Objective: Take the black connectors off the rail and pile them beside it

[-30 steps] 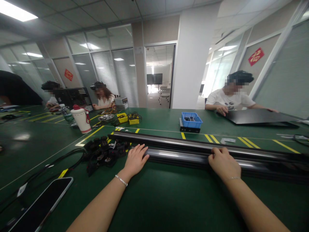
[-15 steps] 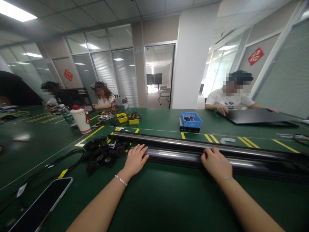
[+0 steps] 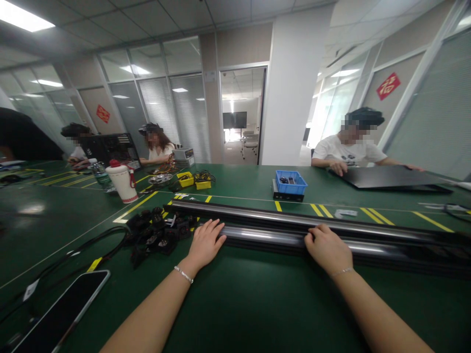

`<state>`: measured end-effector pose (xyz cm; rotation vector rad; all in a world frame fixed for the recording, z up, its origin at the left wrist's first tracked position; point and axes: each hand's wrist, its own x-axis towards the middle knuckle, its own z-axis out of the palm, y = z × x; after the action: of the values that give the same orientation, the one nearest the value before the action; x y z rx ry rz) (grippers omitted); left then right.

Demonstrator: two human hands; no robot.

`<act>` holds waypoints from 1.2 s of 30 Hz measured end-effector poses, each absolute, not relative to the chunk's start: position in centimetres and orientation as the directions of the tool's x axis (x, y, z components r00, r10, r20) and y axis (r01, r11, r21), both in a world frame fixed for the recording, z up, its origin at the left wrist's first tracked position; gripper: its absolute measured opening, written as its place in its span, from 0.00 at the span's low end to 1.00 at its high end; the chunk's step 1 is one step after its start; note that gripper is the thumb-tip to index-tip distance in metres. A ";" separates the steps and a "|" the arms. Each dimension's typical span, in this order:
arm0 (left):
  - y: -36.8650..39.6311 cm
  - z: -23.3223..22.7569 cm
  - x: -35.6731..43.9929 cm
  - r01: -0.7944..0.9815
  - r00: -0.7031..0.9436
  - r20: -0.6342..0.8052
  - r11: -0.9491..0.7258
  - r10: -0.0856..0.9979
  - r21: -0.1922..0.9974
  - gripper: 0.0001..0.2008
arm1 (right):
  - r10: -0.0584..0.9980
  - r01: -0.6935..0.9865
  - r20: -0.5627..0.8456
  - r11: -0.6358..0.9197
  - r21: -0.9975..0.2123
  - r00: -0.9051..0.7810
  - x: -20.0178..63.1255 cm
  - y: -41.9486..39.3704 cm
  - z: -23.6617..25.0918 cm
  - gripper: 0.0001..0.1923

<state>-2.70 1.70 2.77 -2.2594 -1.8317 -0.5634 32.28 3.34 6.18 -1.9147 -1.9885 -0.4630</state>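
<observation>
Two long black rails with a shiny rounded top lie parallel across the green table. On the left end of the near rail [image 3: 265, 236] rests my left hand [image 3: 206, 241], its fingers stretched over the top and the thumb apart. Further right, my right hand [image 3: 327, 249] is closed over the same rail, fingers curled round its far side; the fingertips are partly hidden. Just beyond it runs the far rail [image 3: 257, 215], which neither hand clearly grips. A pile of small black parts [image 3: 158, 235] sits close to my left hand.
A phone [image 3: 66, 309] and a black cable [image 3: 91, 238] lie at the left. Beyond stand a white cup [image 3: 122, 184], a bottle [image 3: 101, 175], yellow trays [image 3: 185, 180] and a blue bin [image 3: 290, 182]. Across the table, a person handles a black panel [image 3: 386, 176]; others sit at the left.
Both hands keep the same places on the near rail. The view has shifted very slightly; nothing else has visibly moved.
</observation>
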 end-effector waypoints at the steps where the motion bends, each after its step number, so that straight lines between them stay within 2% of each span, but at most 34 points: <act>1: 1.7 2.8 -2.7 0.969 0.169 0.397 -0.226 0.902 0.100 0.22 | 0.886 0.999 0.463 0.041 -0.004 -0.034 32.2 3.3 6.1 0.17; 21: 1.7 2.7 -2.8 0.969 0.175 0.412 -0.231 0.894 0.091 0.22 | 0.847 0.991 0.517 0.131 0.019 -0.122 30.0 2.5 5.4 0.17; 29: 1.7 2.7 -2.7 0.967 0.174 0.411 -0.235 0.895 0.102 0.22 | 0.852 0.987 0.511 0.157 -0.038 -0.116 29.9 2.5 5.5 0.16; 36: 1.7 2.7 -2.8 0.967 0.169 0.406 -0.232 0.898 0.109 0.22 | 0.823 0.964 0.545 0.250 -0.092 -0.161 29.3 2.4 5.1 0.11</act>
<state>-2.78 1.71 2.71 -2.2628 -1.8276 -0.5864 29.32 2.44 5.08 -1.6212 -2.0363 -0.3803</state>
